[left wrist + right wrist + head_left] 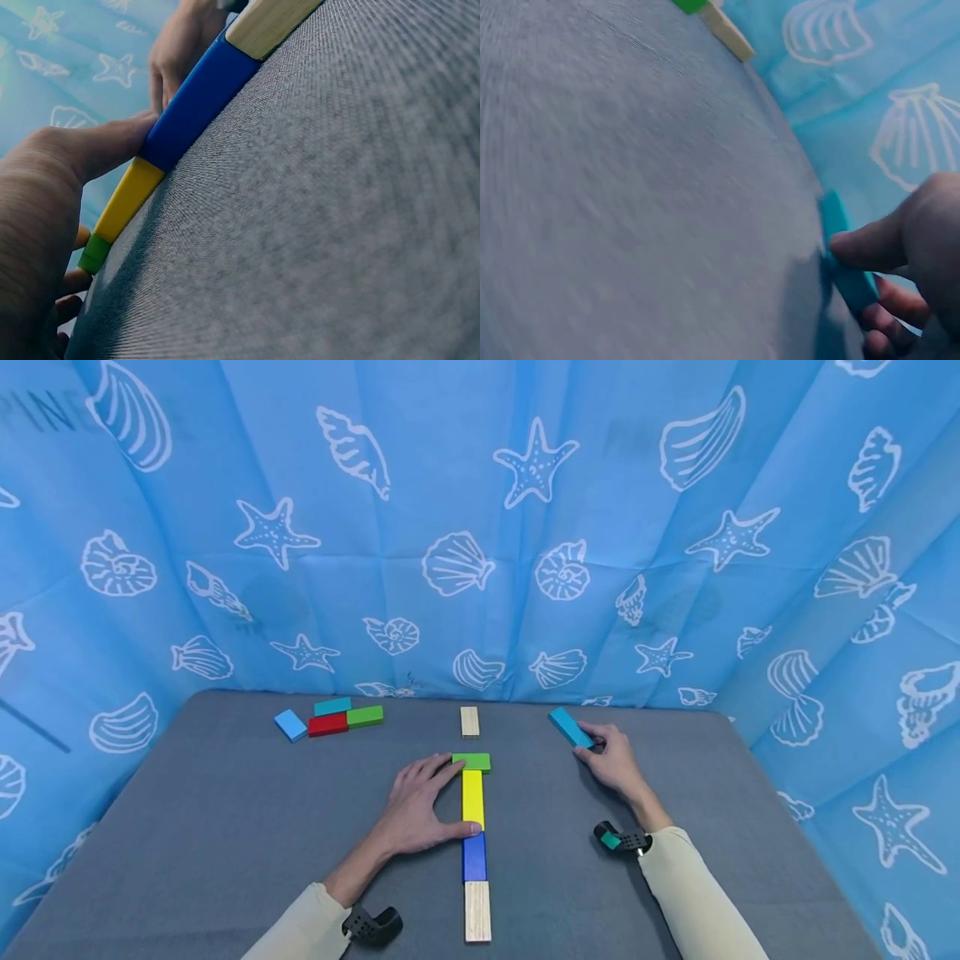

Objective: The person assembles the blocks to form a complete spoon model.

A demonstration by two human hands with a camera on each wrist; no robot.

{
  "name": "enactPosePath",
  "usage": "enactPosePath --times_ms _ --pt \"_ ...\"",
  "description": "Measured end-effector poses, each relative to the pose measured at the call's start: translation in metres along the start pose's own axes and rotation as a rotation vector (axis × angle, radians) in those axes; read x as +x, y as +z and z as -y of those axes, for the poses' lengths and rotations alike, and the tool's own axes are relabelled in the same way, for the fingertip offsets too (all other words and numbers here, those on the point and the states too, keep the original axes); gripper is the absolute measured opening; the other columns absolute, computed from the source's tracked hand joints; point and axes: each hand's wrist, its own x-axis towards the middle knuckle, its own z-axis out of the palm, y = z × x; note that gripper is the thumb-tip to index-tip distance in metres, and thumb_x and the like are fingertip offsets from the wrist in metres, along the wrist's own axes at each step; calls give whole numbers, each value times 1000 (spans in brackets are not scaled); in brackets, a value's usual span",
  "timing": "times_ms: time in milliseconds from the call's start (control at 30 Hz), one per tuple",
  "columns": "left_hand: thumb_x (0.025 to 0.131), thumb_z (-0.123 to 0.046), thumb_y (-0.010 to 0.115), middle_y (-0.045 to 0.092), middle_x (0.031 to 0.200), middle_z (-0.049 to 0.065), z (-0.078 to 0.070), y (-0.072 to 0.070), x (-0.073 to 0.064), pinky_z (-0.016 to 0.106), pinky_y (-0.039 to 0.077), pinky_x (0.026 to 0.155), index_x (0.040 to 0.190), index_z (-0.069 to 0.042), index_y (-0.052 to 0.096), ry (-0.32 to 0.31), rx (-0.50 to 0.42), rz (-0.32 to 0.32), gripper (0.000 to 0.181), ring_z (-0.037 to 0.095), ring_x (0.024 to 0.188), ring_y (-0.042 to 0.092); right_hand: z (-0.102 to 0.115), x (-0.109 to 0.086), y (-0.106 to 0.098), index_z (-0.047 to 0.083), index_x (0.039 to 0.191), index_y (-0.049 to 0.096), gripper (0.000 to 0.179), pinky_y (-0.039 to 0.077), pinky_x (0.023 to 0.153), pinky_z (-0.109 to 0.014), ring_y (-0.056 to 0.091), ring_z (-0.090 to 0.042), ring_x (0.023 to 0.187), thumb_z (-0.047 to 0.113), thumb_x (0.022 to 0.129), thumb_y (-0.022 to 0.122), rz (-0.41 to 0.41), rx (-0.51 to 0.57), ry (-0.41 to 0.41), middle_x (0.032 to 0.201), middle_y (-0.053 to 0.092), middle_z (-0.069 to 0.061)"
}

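A column of wooden blocks lies on the grey table: a plain wood block (477, 912) nearest me, a dark blue block (474, 857), a yellow block (472, 799), and a green block (480, 762) set crosswise at the far end. My left hand (420, 802) spreads beside the column. Its thumb touches where yellow meets blue, and a fingertip rests on the green block's left part. Off to the right, my right hand (615, 762) pinches a light blue block (567, 725) between thumb and fingers; the right wrist view shows this block (845, 262) with a shadow beside it.
Beyond the green block lies another plain wood block (469, 722). At the back left sit a sky-blue block (290, 725), a red block (327, 725), a teal block (332, 706) and a second green block (365, 716). A blue seashell curtain (480, 635) hangs behind the table's far edge.
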Motion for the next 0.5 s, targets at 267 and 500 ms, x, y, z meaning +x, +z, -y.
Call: enactPosePath --times_ms 267,500 --pt "76 -77 66 36 160 11 1 -1 0 63 18 116 157 -23 41 4 -9 0 100 38 146 30 -3 -4 -6 -10 127 64 42 44 83 -46 56 -36 97 11 92 74 -27 -57 30 109 59 -25" --pt "76 -78 65 37 160 12 0 -1 0 64 18 116 156 -23 42 12 -1 -4 100 38 145 31 -8 -6 -3 -6 127 66 39 44 84 -46 57 -35 99 10 93 74 -57 -8 -15 111 60 -25"
